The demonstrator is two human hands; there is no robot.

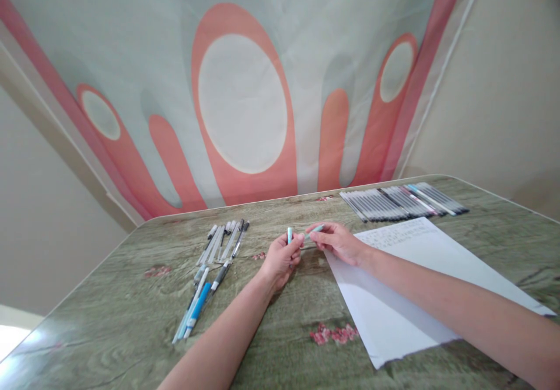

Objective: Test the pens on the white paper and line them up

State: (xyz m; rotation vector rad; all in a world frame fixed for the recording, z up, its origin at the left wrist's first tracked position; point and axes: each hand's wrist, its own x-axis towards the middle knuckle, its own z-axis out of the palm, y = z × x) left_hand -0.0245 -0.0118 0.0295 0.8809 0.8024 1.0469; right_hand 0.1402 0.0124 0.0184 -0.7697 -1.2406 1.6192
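Coral-and-gray wall hanging (242, 186) takes up most of the background, with a wood-look bench (271, 349) in front of it, pink blossoms printed here and there. As for progress, I'd call it midway, but that's a guess. Over on the far right, a row of pens (385, 203) is laid out neatly side by side, mostly clear ones with dark ends plus a few colored ones. On the left is a looser bunch of pens (216, 243), with a chunky blue pen (199, 307) near the close end, and that lot looks less arranged. The paper sheet (389, 326) has faint lines of writing near its far edge, and the rest that shows is blank. Can't say for sure which group is finished with.

Now the bit being handled: the right grip (339, 243) is closed, pinching a mint-green pen (315, 228) at the fingertips, tilted, just off the sheet's far left corner. The left grip (280, 259) is closed too, with a teal piece (289, 235) sticking up between thumb and fingers, maybe a cap. Both sit well right of the loose bunch, fingertips very near each other; too small to tell if the two parts touch.
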